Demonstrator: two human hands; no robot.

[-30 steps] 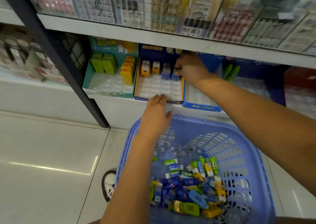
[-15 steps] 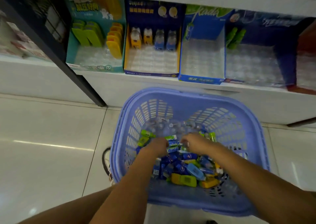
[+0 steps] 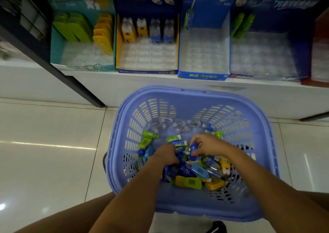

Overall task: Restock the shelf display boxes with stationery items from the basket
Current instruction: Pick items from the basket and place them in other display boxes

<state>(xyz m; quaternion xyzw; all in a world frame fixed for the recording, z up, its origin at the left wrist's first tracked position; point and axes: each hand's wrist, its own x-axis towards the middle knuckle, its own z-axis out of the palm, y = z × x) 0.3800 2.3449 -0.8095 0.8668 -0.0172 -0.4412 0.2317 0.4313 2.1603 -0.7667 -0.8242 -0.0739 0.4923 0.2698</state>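
Lavender slotted plastic basket (image 3: 195,97) surrounds both hands; the right hand (image 3: 207,144) pinches a small blue plastic stationery piece (image 3: 193,151), the left hand (image 3: 165,155) curls into the pile (image 3: 188,181) beside it, grasp unclear.

Saw a lilac slotted basket (image 3: 187,106) on the floor (image 3: 44,161) below the shelf (image 3: 142,85), holding jumbled blue, green and yellow stationery items (image 3: 188,182). Found four display boxes (image 3: 147,71) side by side on the shelf, mostly bare clear trays, few items upright at back
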